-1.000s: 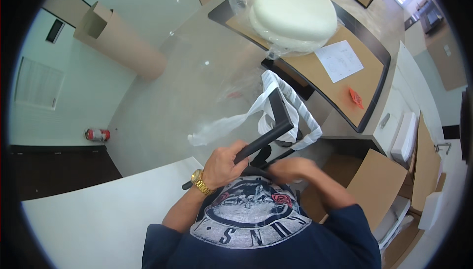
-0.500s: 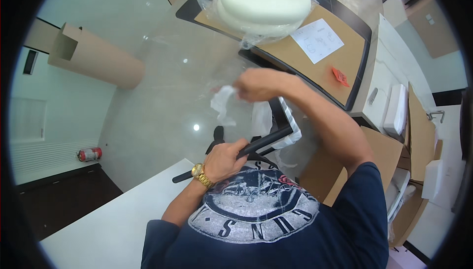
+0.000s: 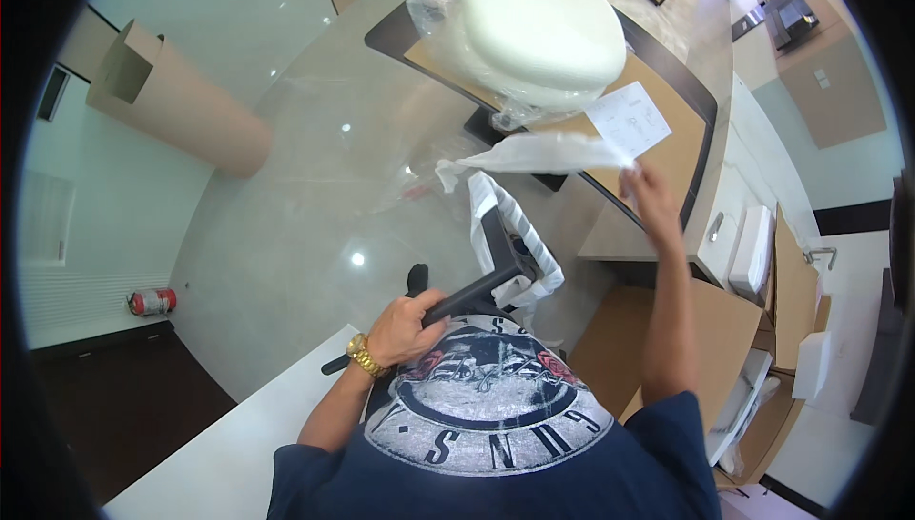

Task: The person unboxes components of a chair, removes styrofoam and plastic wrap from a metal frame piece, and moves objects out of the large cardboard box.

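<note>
My left hand (image 3: 404,329) is closed around a black metal frame (image 3: 474,293) held close in front of my shirt. White foam wrap (image 3: 544,255) still covers the frame's far bars, while the bar by my hand is bare. Out to the right, my right hand (image 3: 654,198) pinches one end of a loose white wrapping strip (image 3: 548,153). The strip stretches leftward through the air, above the frame and in front of the table edge. Its left end hangs free.
A dark-edged table (image 3: 701,153) ahead carries white oval cushions (image 3: 543,29) in clear plastic and a paper sheet (image 3: 629,120). Opened cardboard boxes (image 3: 710,329) stand at right. A brown paper roll (image 3: 181,105) and fire extinguisher (image 3: 152,302) are at left, a white surface (image 3: 219,444) nearby.
My right hand has swung to the right, drawing the white strip out long and away from the frame. My left hand keeps its hold on the frame. The view has shifted slightly.
</note>
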Demonstrator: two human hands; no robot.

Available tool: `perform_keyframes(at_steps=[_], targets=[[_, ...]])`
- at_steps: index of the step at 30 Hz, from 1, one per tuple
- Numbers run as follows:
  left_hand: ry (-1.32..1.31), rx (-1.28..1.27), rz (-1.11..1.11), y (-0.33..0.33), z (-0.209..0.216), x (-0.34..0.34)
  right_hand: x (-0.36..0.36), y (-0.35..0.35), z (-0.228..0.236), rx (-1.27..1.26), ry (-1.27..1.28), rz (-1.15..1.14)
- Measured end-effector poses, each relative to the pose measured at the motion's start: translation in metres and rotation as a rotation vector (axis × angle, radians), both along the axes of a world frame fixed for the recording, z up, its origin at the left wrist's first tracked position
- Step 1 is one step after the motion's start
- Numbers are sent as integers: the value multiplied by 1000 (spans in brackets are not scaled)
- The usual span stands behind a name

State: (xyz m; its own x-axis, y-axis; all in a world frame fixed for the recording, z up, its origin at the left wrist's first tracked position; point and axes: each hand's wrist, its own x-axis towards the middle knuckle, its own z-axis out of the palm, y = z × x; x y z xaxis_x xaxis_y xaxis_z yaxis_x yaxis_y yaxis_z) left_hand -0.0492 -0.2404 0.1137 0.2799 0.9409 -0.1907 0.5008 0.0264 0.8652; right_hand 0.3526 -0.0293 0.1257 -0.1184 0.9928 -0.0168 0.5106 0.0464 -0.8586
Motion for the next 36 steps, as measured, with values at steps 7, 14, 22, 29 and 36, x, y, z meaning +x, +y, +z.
perform_keyframes(at_steps=[7,14,22,29,36], targets=[[-100,-142,-24,9,5,-33,-87,-47,-100,-283,534,-235],[-82,-79,-123,15,3,-28,-137,-38,-71,240,-110,-146],[-179,-120,-147,35,20,-32,-203,-137,-124,-583,514,-104],[-236,-7,-186,33,19,-17,-286,-80,-158,-12,-42,297],[-242,-24,-272,28,50,-9,-229,3,-217,-79,-391,-125]])
